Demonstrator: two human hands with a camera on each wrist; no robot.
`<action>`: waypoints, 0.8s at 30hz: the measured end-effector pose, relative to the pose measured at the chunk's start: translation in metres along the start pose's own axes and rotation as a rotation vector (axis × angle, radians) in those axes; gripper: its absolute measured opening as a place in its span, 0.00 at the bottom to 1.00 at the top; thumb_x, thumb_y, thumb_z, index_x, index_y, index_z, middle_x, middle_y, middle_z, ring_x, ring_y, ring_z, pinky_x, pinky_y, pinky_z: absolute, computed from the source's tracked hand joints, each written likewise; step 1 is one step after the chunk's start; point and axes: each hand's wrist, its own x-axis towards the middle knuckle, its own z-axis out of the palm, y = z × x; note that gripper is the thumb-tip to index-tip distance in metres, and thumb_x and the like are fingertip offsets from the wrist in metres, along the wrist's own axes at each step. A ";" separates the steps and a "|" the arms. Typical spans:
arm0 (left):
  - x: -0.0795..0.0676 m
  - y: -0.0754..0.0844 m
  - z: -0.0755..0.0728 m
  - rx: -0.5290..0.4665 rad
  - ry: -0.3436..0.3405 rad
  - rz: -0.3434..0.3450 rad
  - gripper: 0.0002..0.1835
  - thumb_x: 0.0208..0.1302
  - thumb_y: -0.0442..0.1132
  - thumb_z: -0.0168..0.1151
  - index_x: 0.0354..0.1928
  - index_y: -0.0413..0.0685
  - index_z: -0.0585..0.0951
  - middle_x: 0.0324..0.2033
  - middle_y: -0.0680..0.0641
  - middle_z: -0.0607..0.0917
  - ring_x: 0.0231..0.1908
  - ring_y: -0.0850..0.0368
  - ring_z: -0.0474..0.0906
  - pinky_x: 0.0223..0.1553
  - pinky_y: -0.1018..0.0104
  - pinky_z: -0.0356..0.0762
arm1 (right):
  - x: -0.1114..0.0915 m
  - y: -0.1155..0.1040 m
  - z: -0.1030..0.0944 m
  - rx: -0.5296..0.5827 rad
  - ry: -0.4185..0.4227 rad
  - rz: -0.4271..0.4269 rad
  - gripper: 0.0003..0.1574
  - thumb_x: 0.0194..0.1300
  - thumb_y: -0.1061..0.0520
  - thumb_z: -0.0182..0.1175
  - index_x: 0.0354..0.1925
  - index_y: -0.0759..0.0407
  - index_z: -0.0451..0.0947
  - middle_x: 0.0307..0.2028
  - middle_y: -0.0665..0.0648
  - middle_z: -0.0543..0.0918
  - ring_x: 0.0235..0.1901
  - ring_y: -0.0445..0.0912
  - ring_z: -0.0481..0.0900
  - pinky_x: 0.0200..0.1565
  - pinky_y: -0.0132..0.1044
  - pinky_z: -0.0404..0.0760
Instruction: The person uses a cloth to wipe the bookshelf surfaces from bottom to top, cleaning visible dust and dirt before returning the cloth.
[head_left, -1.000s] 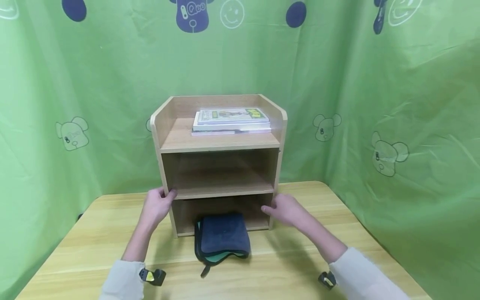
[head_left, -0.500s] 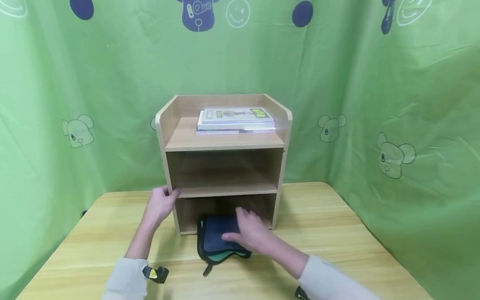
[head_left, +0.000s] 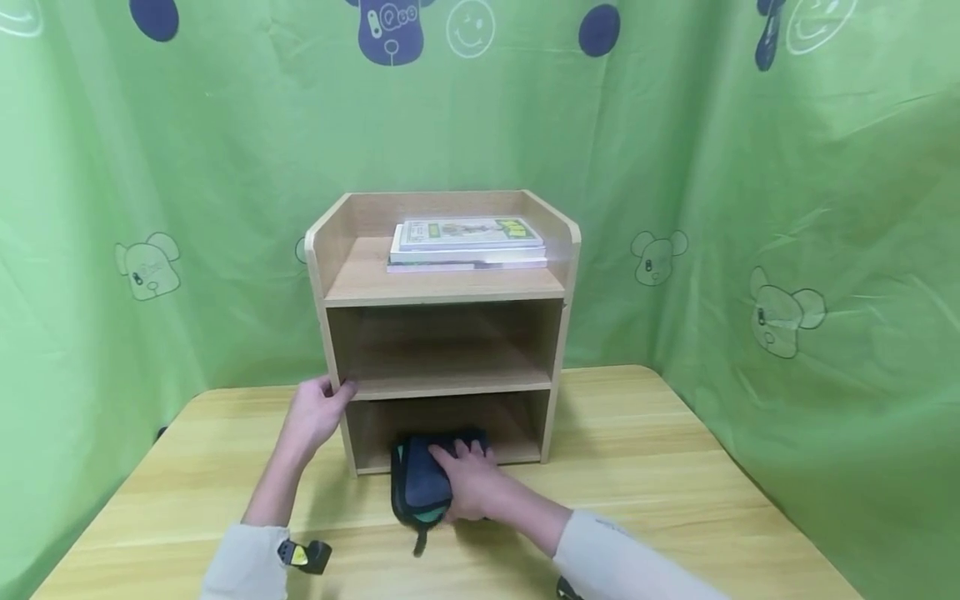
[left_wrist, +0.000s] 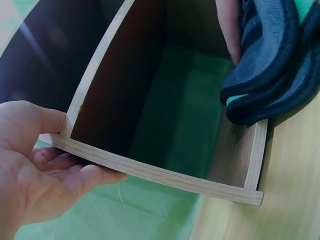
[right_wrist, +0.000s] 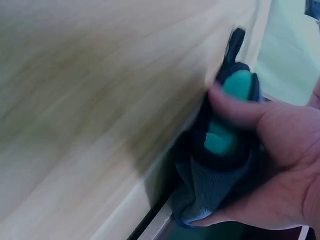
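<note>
A small wooden shelf [head_left: 442,298] stands on the table. My left hand [head_left: 313,414] grips its left side panel [left_wrist: 160,175] at the middle board, with the thumb on the inner side and the fingers outside. A folded dark blue towel [head_left: 424,477] with black edging, a green inner side and a hanging loop lies at the front of the bottom compartment, partly out over the table. My right hand [head_left: 471,485] grips the towel's right part and bunches it. In the right wrist view the towel [right_wrist: 200,180] sits between the thumb and fingers; some fingertips are hidden.
Several stacked books [head_left: 467,243] lie on the shelf's top board. The wooden table [head_left: 637,467] extends to both sides and in front. A green printed curtain [head_left: 225,167] encloses the back and sides.
My right hand has moved left from beside the shelf's right panel, over the towel, and now grips it. The towel has become narrower and bunched. My left hand keeps its hold on the panel.
</note>
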 end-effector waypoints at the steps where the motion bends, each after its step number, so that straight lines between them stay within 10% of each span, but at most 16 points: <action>1: 0.000 0.001 -0.001 -0.002 -0.001 0.002 0.17 0.67 0.45 0.55 0.25 0.40 0.74 0.17 0.50 0.68 0.19 0.57 0.62 0.20 0.65 0.64 | 0.001 -0.001 0.000 -0.011 0.014 0.004 0.61 0.38 0.50 0.78 0.69 0.46 0.60 0.64 0.68 0.66 0.62 0.68 0.62 0.60 0.62 0.63; 13: 0.001 0.003 -0.005 0.055 -0.001 0.006 0.18 0.67 0.47 0.56 0.25 0.39 0.73 0.17 0.51 0.67 0.20 0.56 0.62 0.22 0.63 0.64 | 0.016 -0.020 0.016 -0.171 0.116 0.009 0.53 0.46 0.48 0.73 0.68 0.50 0.62 0.58 0.71 0.72 0.57 0.71 0.68 0.56 0.61 0.69; 24: -0.001 0.000 -0.004 0.045 -0.015 0.005 0.18 0.66 0.48 0.56 0.26 0.40 0.74 0.17 0.51 0.67 0.21 0.55 0.63 0.23 0.62 0.66 | 0.034 -0.055 0.021 -0.085 0.121 0.068 0.47 0.41 0.52 0.72 0.62 0.47 0.69 0.52 0.68 0.76 0.56 0.68 0.70 0.56 0.59 0.69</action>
